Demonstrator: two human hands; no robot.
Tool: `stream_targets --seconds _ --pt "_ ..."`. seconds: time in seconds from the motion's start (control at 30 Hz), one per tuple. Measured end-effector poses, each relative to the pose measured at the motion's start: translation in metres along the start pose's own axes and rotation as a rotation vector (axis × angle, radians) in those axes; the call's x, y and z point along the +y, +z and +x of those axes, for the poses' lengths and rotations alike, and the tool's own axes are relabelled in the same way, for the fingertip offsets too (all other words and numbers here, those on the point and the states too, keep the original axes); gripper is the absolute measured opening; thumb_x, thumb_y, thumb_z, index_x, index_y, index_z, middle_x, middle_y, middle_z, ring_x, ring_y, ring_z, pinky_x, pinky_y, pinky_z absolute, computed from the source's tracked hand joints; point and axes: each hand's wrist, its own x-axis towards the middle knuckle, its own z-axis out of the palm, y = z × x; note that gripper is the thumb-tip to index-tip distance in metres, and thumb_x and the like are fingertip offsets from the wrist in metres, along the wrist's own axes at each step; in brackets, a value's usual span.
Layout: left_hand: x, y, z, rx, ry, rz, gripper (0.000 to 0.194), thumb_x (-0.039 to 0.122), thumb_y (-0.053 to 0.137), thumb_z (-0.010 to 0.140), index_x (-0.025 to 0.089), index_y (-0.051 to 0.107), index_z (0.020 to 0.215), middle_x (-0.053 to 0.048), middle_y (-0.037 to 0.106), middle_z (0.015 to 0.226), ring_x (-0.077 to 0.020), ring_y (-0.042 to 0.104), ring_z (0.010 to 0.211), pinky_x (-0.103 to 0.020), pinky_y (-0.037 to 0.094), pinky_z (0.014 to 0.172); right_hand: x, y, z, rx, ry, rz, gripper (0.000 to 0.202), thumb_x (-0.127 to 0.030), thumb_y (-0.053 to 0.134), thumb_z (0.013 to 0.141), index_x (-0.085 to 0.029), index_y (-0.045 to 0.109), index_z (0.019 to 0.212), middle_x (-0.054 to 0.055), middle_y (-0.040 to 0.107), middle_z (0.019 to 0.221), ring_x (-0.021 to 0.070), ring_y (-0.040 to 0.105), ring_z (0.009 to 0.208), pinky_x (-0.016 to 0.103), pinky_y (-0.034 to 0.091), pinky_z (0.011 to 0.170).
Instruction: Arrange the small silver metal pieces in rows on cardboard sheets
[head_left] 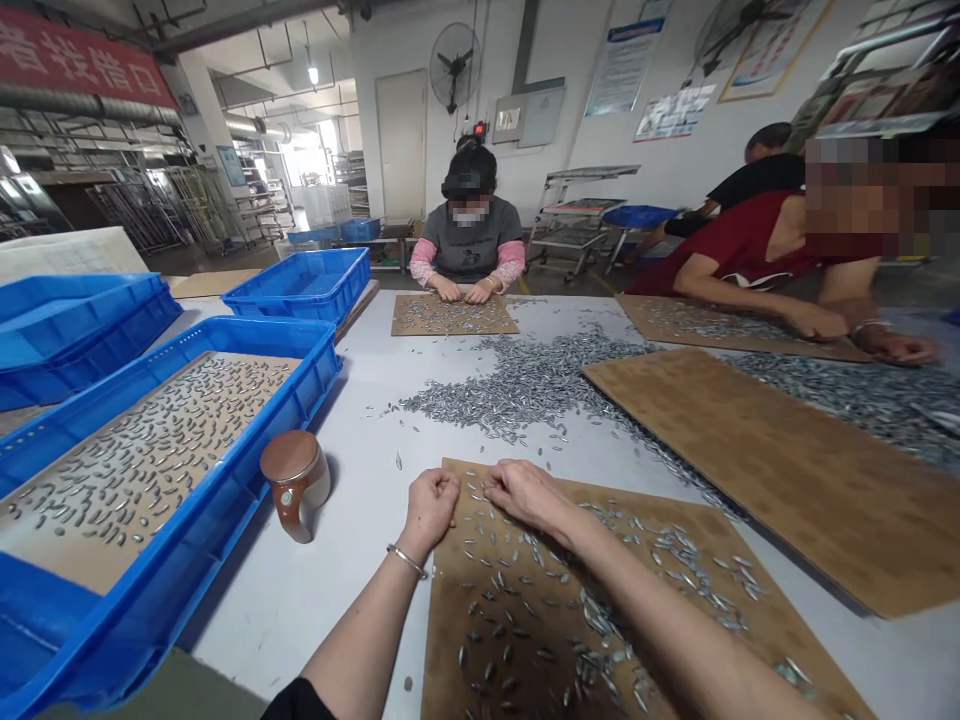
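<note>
A brown board lies in front of me with many small silver spindle-shaped pieces scattered over it. My left hand rests at the board's far left corner, its fingers curled together. Beside it, my right hand is over the far part of the board, thumb and fingers pinched near a few loose pieces. Whatever is between the fingertips of either hand is too small or hidden. Beyond the board, a large heap of the same pieces spreads across the white table.
Left of me, a blue tray holds a board covered in pieces; more blue trays stand behind. A brown-lidded mug sits beside it. A bare board lies right. Two people work at boards across and right; another person is behind.
</note>
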Motion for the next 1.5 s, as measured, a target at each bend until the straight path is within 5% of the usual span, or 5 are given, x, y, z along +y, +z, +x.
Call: stream_targets --seconds 0.2,0.53,0.9,1.07,1.5 --pt "0.001 0.000 -0.002 0.037 0.057 0.039 0.010 0.028 0.069 0.081 0.018 0.071 0.080 -0.003 0.067 0.085 -0.0127 0.061 0.064 -0.024 0.047 0.059 -0.001 0.010 -0.006 -0.033 -0.003 -0.018 0.017 -0.016 0.056 0.089 -0.019 0.062 0.074 0.004 0.065 0.076 0.0156 0.052 0.071 0.026 0.028 0.065" --pt "-0.011 0.002 0.007 0.043 0.001 -0.093 0.024 0.042 0.063 0.087 0.018 0.062 0.086 0.007 0.056 0.056 -0.0088 0.048 0.037 -0.021 0.037 0.042 -0.041 0.013 0.000 -0.035 -0.032 -0.017 0.020 -0.015 0.055 0.091 -0.017 0.072 0.080 0.008 0.073 0.087 0.0170 0.060 0.075 0.027 0.032 0.066" --pt "0.002 -0.008 0.000 0.022 0.097 0.026 0.032 0.048 0.055 0.089 0.018 0.064 0.093 0.005 0.056 0.061 -0.0115 0.051 0.044 -0.024 0.044 0.048 0.032 -0.010 -0.078 0.059 0.130 -0.031 0.022 -0.017 0.054 0.092 -0.019 0.066 0.073 0.006 0.068 0.077 0.0173 0.060 0.074 0.026 0.032 0.066" --pt "0.022 -0.010 -0.014 0.026 0.273 0.282 0.014 0.028 0.059 0.088 0.020 0.070 0.087 -0.005 0.071 0.089 -0.0197 0.066 0.084 -0.031 0.052 0.082 0.042 0.006 -0.113 0.004 0.172 -0.040 0.019 -0.015 0.054 0.091 -0.020 0.067 0.078 0.007 0.069 0.084 0.0184 0.061 0.077 0.027 0.029 0.064" --pt "0.069 0.046 0.008 -0.190 0.461 0.828 0.019 0.010 0.063 0.084 0.021 0.072 0.071 -0.010 0.066 0.088 -0.0279 0.061 0.100 -0.036 0.047 0.092 0.041 -0.022 -0.089 0.056 0.178 -0.035 0.031 -0.010 0.050 0.091 -0.021 0.077 0.102 0.013 0.071 0.107 0.0247 0.065 0.096 0.030 0.038 0.075"
